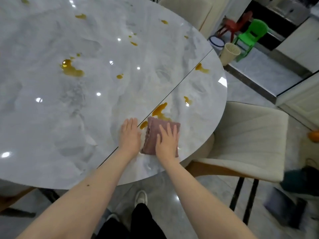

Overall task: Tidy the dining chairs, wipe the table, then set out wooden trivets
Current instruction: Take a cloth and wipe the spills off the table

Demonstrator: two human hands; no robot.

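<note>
A folded pink cloth [155, 130] lies on the round grey marble table [103, 104] near its right front edge. My right hand [167, 141] presses flat on the cloth, fingers straight. My left hand [129, 135] rests flat on the bare tabletop just left of the cloth. An orange-brown spill [159, 109] sits right beyond the cloth. Several more spills dot the table, the largest [71, 69] at mid-left. A cream upholstered dining chair [248, 140] is tucked at the table's right side. No trivets are in view.
Another cream chair [188, 9] stands at the far edge. On the floor beyond are a beige bin [230, 53], a green child's chair [250, 36] and a red one [233, 25]. A dark seam [181, 83] crosses the tabletop. My feet [140, 198] stand below the table edge.
</note>
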